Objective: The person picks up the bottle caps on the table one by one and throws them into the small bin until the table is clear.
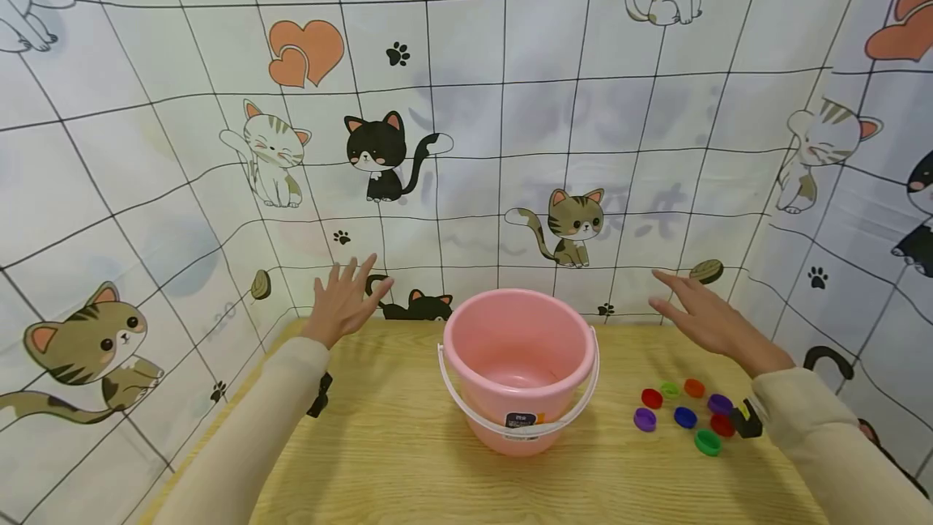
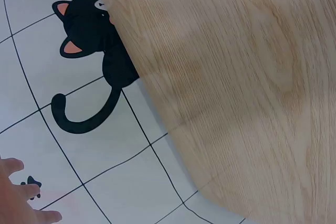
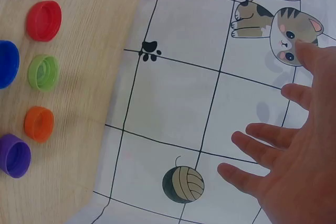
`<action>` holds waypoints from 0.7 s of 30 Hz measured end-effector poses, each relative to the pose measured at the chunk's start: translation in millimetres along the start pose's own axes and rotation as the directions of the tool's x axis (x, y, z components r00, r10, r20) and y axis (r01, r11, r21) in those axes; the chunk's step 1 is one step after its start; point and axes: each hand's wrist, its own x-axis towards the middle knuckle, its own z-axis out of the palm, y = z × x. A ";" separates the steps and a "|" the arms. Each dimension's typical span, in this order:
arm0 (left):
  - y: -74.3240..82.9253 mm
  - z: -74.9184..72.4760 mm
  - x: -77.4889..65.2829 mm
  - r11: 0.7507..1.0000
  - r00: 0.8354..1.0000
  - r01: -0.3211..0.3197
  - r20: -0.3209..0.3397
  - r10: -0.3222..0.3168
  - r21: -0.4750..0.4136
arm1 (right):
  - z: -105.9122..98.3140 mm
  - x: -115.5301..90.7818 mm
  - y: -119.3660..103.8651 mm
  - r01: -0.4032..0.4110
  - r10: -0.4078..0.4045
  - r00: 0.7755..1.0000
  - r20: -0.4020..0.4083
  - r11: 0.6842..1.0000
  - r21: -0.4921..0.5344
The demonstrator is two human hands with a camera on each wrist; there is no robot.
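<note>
A pink bucket stands upright on the wooden table, its white handle lowered across the front; the visible inside is bare. To its left, my left hand hovers with fingers spread and holds nothing. My right hand is raised on the other side, fingers extended, above and behind a group of bottle caps. Among these caps are a green one, a blue one, an orange one and a light green one. Neither hand touches the bucket or the caps.
The light wooden table reaches back to a white cloth wall printed with grid lines and cartoon cats. Similar cloth hangs at the left and right sides. More caps, red and purple, lie right of the bucket.
</note>
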 end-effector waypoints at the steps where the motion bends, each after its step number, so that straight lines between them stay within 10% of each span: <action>1: 0.9 0.2 -0.4 1.000 1.000 0.004 0.001 -0.004 -0.020 | 0.7 -1.8 -0.7 0.000 0.000 1.000 -0.005 1.000 0.007; 14: 21.5 3.1 -8.9 0.962 0.999 -0.015 -0.045 0.003 -0.273 | 13.7 -23.0 -9.3 0.018 -0.013 0.998 -0.069 0.998 0.066; 21: 42.2 7.3 -14.6 0.895 0.999 -0.031 -0.025 0.022 -0.445 | 19.3 -34.5 -21.6 0.050 -0.036 0.993 -0.114 0.991 0.122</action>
